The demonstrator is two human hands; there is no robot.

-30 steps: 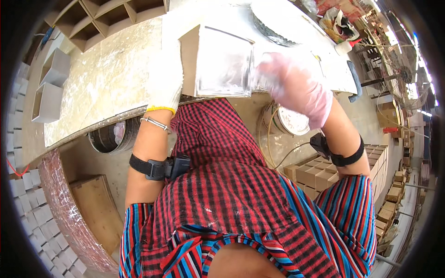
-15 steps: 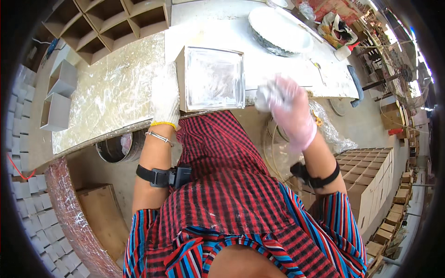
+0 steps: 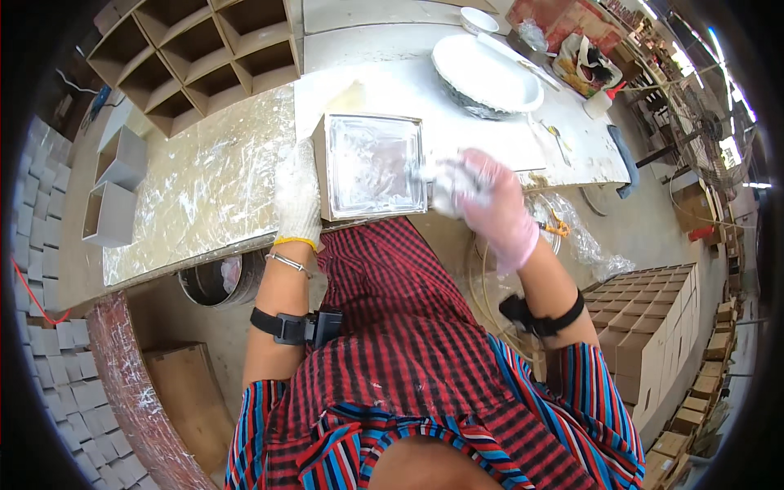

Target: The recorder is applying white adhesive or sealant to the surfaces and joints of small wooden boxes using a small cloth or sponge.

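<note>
Evidently, a square box streaked white, between two gloved hands

Two small grey boxes stand at the left end of the worktable, near its edge; behind them, toward the far left corner, a brown compartmented crate shows its open cells; the person's left hand, in a white knitted glove, lies against the square box's left side, though whether its fingers are spread or together cannot be told; the square box sits at the table's near edge, its upper face smeared white; at its right rim the right hand, in a pink glove, closes its fingers around a pale, blurred wad; a wide white basin rests toward the far edge; a dark blue cloth hangs at the right edge.
</note>
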